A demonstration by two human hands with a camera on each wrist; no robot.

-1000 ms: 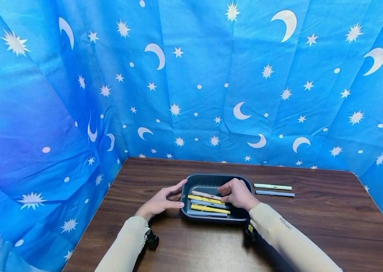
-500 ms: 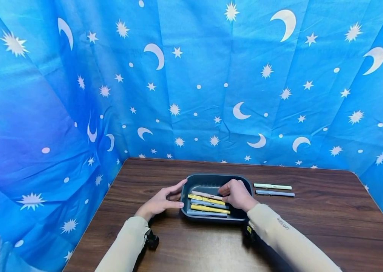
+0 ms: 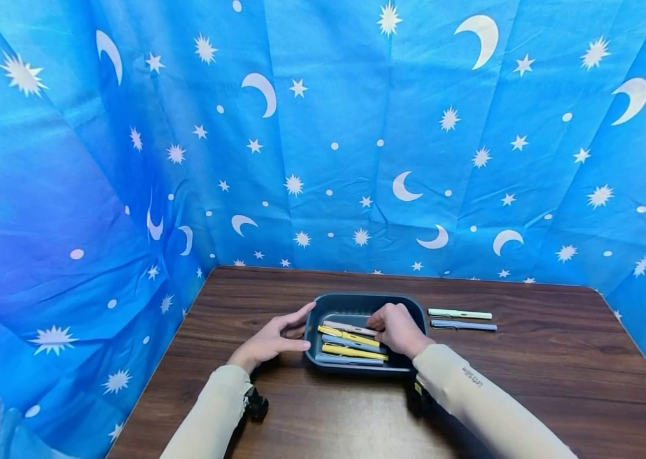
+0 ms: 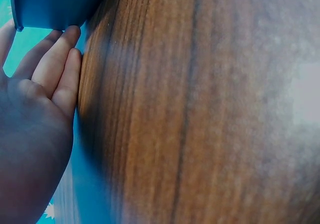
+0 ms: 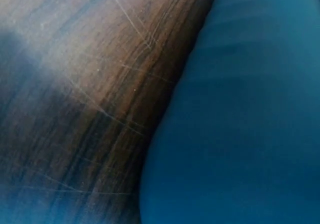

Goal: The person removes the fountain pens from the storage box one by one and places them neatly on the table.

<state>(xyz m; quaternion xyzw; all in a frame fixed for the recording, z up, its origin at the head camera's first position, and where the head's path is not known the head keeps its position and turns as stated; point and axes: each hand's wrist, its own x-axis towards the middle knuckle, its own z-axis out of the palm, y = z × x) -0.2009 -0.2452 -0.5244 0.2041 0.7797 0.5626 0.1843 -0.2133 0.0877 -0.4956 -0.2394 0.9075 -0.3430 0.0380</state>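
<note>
A dark rectangular tray (image 3: pixel 351 371) sits on the table with several pens lying side by side in it. My left hand (image 3: pixel 271 341) rests its extended fingers and thumb against the tray's left end; the left wrist view shows straight fingers (image 4: pixel 57 64) touching the wall. Inside the tray, my right hand (image 3: pixel 402 328) pinches the right end of a pale pink pen (image 3: pixel 346 327), its fingertips partly hidden. Just nearer lies a yellow pen (image 3: pixel 348 335), then a blue-grey pen (image 3: pixel 351 344), another yellow pen (image 3: pixel 354 352) and another blue-grey pen (image 3: pixel 348 360).
To the right of the tray, a pale green pen (image 3: pixel 460 314) and a blue-grey pen (image 3: pixel 463 326) lie parallel on the wooden table (image 3: pixel 558 370). A blue cloth (image 3: pixel 323 115) with moons and stars hangs behind the table's back edge. The right wrist view shows mostly the tray's outer wall (image 5: pixel 240 134).
My right forearm has shifted slightly left. The pale pink pen and the yellow pen beside it have moved a little in the tray. My left hand stays put.
</note>
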